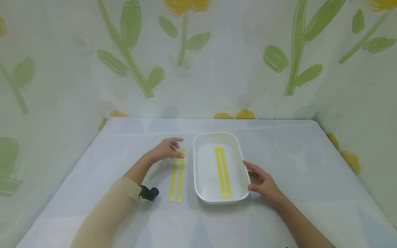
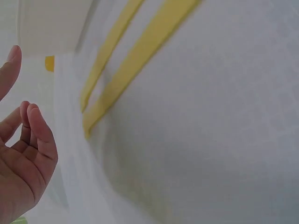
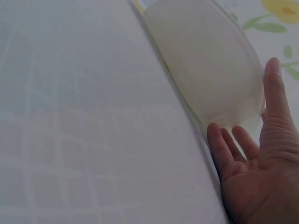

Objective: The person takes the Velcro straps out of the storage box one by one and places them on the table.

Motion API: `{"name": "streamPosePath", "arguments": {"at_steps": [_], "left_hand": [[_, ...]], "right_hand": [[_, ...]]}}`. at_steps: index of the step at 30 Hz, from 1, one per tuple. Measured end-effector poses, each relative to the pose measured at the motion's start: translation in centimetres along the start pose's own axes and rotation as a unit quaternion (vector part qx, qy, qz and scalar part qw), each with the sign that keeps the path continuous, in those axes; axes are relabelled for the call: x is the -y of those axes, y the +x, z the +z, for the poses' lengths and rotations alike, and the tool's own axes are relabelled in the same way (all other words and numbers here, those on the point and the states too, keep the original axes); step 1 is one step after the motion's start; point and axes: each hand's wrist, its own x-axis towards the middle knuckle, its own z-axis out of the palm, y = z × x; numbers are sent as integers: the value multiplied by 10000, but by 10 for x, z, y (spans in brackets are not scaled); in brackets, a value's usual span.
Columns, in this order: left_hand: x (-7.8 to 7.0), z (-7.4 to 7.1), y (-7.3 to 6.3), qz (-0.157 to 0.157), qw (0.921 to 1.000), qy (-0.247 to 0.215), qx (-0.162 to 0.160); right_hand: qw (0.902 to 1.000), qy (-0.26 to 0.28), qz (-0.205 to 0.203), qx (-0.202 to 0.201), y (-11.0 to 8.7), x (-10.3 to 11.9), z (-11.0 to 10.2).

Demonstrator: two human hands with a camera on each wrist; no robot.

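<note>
A white rounded rectangular tub (image 1: 204, 168) sits on the table, with two long yellow strips (image 1: 220, 172) lying side by side on its floor. My right hand (image 1: 263, 184) is at the tub's right side; in the right wrist view its fingertips (image 3: 215, 133) meet the outer wall and the thumb points up along it. Left of the tub, two more yellow strips (image 1: 180, 182) lie flat and nearly parallel on the table. My left hand (image 1: 167, 148) hovers over their far ends, thumb and fingers apart, holding nothing. In the left wrist view those strips (image 2: 140, 58) lie beyond the loosely bent fingers.
The pale table (image 1: 310, 165) reaches back to a wall hanging (image 1: 229, 75) printed with green leaves and yellow flowers, which also encloses both sides. A small black device (image 1: 150, 193) is strapped on the left wrist, below a beige sleeve (image 1: 108, 210).
</note>
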Motion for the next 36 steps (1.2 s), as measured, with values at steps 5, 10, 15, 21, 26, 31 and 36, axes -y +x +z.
{"name": "streamPosePath", "arguments": {"at_steps": [5, 10, 15, 21, 26, 31, 36], "left_hand": [[-18, -6, 7, -63, 10000, -7, 24], [-36, -10, 14, 49, 9999, -71, 68], [-53, -11, 21, 169, 9991, -296, 233], [-70, -9, 27, 150, 9977, -493, 449], [-80, -2, 35, 130, 9956, -652, 661], [-83, 7, 44, 33, 9941, -679, 848], [-88, 16, 53, -65, 9904, -1087, 854]], "right_hand": [[9999, -74, 86, -26, 1, 0, 1], [9999, -74, 79, -10, 2, 0, 2], [10000, -9, 28, -14, 3, 0, 1], [10000, 55, -74, 34, 1, -2, -1], [9999, 75, -123, 73, -1, -3, -2], [9999, 85, -122, 70, -1, -2, -2], [9998, 114, -117, 67, 0, -2, -2]]}}
